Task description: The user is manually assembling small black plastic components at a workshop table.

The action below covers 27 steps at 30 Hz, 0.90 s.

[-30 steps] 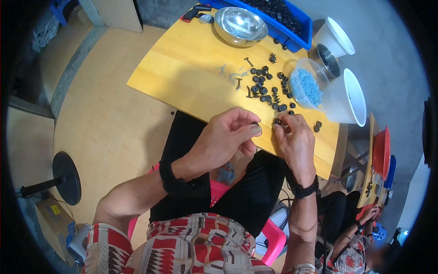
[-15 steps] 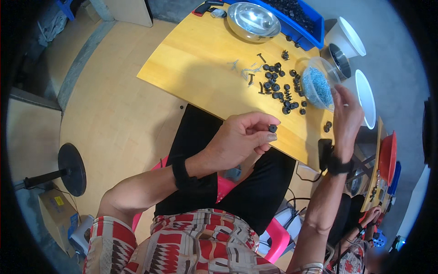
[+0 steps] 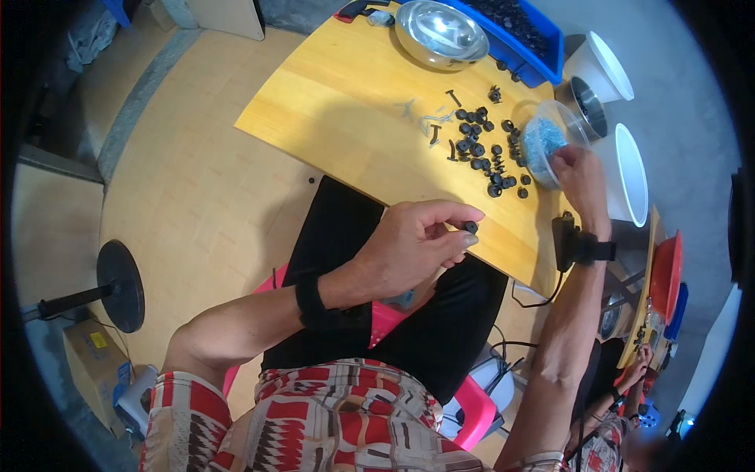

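Note:
Between the thumb and index finger of my left hand (image 3: 409, 245) is a small black cylindrical part (image 3: 471, 227), held just off the table's near edge. My right hand (image 3: 583, 185) reaches over the near rim of a clear plastic tub (image 3: 576, 119). Its fingertips are drawn together against the small light-blue metallic pieces (image 3: 541, 135) inside; whether they grip one is hidden. Left of the tub, many black round parts (image 3: 476, 148) lie scattered on the yellow wooden table (image 3: 330, 118). Beside them are several black T-shaped pieces (image 3: 435, 135) and thin silvery pins (image 3: 425, 126).
A steel bowl (image 3: 442, 39) and a blue bin (image 3: 543, 71) of black parts stand at the back. White tubs (image 3: 629, 177) and a dark metal bowl (image 3: 588, 110) line the right. A cable (image 3: 531, 304) hangs from my right wrist device. Another person's hand (image 3: 643, 358) works at far right.
My right hand has come down and left, from above the tub's near rim to the blue pieces inside. My left hand keeps its hold on the black part, almost unmoved.

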Each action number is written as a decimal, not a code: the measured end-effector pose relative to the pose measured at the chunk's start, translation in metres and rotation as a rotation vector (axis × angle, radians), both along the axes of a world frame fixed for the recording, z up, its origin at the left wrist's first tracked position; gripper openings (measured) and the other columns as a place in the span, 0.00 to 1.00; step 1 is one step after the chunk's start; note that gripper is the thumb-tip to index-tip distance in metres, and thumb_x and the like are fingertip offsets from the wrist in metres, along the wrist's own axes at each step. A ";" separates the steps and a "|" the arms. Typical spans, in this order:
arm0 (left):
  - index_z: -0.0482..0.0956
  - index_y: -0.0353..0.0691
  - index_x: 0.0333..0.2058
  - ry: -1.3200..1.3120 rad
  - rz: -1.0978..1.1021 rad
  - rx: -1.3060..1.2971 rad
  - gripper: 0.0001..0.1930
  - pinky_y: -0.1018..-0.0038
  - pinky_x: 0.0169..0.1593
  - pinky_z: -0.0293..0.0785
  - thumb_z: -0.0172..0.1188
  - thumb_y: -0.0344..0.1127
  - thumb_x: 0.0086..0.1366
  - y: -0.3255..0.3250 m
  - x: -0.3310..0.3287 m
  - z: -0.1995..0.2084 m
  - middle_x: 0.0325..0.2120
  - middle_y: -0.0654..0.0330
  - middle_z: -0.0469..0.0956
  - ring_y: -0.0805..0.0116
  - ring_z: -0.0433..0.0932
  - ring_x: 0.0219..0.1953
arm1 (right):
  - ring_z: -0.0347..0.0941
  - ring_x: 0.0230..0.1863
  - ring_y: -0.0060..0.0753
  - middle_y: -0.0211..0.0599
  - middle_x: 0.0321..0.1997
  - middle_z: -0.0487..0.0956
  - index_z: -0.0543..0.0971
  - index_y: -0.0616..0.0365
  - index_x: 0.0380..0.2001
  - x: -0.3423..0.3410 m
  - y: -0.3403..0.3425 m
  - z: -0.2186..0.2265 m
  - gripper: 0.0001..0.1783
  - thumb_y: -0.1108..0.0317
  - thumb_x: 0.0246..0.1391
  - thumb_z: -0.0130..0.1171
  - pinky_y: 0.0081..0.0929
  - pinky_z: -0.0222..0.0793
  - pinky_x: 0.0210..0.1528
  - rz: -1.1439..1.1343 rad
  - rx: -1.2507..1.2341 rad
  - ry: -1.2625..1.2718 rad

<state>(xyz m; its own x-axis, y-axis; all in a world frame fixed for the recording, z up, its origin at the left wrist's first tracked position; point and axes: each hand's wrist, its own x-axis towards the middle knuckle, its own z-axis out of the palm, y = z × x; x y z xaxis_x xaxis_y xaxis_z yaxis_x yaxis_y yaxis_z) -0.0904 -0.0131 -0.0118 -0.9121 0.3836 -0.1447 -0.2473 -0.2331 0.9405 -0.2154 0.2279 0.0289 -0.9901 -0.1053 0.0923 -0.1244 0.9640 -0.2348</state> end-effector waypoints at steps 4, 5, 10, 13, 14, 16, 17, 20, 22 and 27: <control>0.71 0.35 0.45 0.010 0.025 0.017 0.14 0.84 0.33 0.72 0.51 0.26 0.60 0.000 0.000 0.002 0.28 0.65 0.74 0.81 0.73 0.27 | 0.72 0.23 0.30 0.41 0.21 0.76 0.76 0.66 0.26 0.003 0.001 -0.005 0.08 0.73 0.42 0.54 0.26 0.67 0.30 -0.128 -0.271 0.103; 0.71 0.35 0.46 0.020 0.031 0.030 0.14 0.84 0.33 0.72 0.51 0.27 0.61 0.000 0.000 0.002 0.28 0.65 0.74 0.81 0.73 0.27 | 0.71 0.23 0.26 0.38 0.20 0.75 0.75 0.66 0.26 0.003 0.004 -0.007 0.07 0.73 0.42 0.53 0.24 0.66 0.29 -0.134 -0.329 0.103; 0.71 0.36 0.46 0.014 0.013 0.042 0.13 0.84 0.32 0.72 0.50 0.28 0.61 -0.001 0.000 0.005 0.27 0.65 0.73 0.81 0.73 0.26 | 0.69 0.25 0.23 0.34 0.22 0.75 0.75 0.65 0.27 0.007 0.001 -0.005 0.06 0.73 0.45 0.54 0.21 0.66 0.29 -0.126 -0.411 0.122; 0.70 0.36 0.46 -0.010 0.005 0.048 0.14 0.83 0.31 0.72 0.50 0.28 0.61 -0.001 0.000 0.005 0.26 0.65 0.73 0.81 0.73 0.26 | 0.69 0.25 0.21 0.33 0.24 0.74 0.75 0.66 0.30 0.007 0.004 -0.006 0.08 0.71 0.49 0.54 0.19 0.66 0.29 -0.114 -0.462 0.180; 0.70 0.36 0.47 -0.034 -0.002 0.058 0.14 0.83 0.31 0.72 0.51 0.28 0.61 -0.001 -0.001 0.005 0.26 0.65 0.73 0.81 0.73 0.26 | 0.69 0.26 0.20 0.32 0.24 0.74 0.75 0.66 0.33 0.008 0.004 -0.005 0.09 0.70 0.51 0.53 0.18 0.66 0.29 -0.115 -0.486 0.199; 0.69 0.36 0.47 -0.051 0.043 0.110 0.14 0.82 0.31 0.72 0.51 0.28 0.61 0.001 0.001 0.006 0.26 0.65 0.72 0.80 0.73 0.26 | 0.68 0.25 0.19 0.32 0.25 0.74 0.75 0.65 0.35 0.013 -0.001 0.004 0.10 0.70 0.52 0.52 0.17 0.66 0.28 -0.133 -0.512 0.158; 0.69 0.35 0.46 -0.072 0.088 0.160 0.14 0.82 0.31 0.72 0.51 0.28 0.61 0.002 0.002 0.007 0.25 0.65 0.72 0.80 0.73 0.26 | 0.67 0.25 0.18 0.31 0.26 0.74 0.75 0.64 0.37 0.018 -0.007 0.009 0.11 0.69 0.54 0.51 0.16 0.65 0.27 -0.151 -0.540 0.114; 0.68 0.34 0.43 -0.082 0.102 0.142 0.12 0.82 0.30 0.73 0.52 0.29 0.61 0.000 0.001 0.005 0.26 0.65 0.71 0.80 0.73 0.25 | 0.66 0.24 0.16 0.30 0.27 0.74 0.75 0.63 0.37 0.033 -0.027 0.013 0.11 0.67 0.55 0.50 0.15 0.64 0.24 -0.064 -0.922 0.123; 0.69 0.34 0.42 -0.082 0.095 0.127 0.11 0.82 0.30 0.73 0.52 0.29 0.61 -0.003 -0.001 0.005 0.26 0.65 0.71 0.80 0.73 0.25 | 0.67 0.24 0.17 0.32 0.29 0.75 0.74 0.62 0.36 0.049 -0.044 0.014 0.10 0.66 0.55 0.50 0.15 0.64 0.24 -0.049 -1.077 0.072; 0.69 0.34 0.41 -0.093 0.090 0.175 0.11 0.83 0.29 0.73 0.52 0.30 0.61 -0.004 -0.002 0.005 0.25 0.64 0.72 0.80 0.73 0.25 | 0.69 0.26 0.20 0.35 0.31 0.76 0.73 0.63 0.36 0.088 -0.071 0.004 0.11 0.67 0.55 0.51 0.16 0.67 0.24 -0.048 -1.471 -0.219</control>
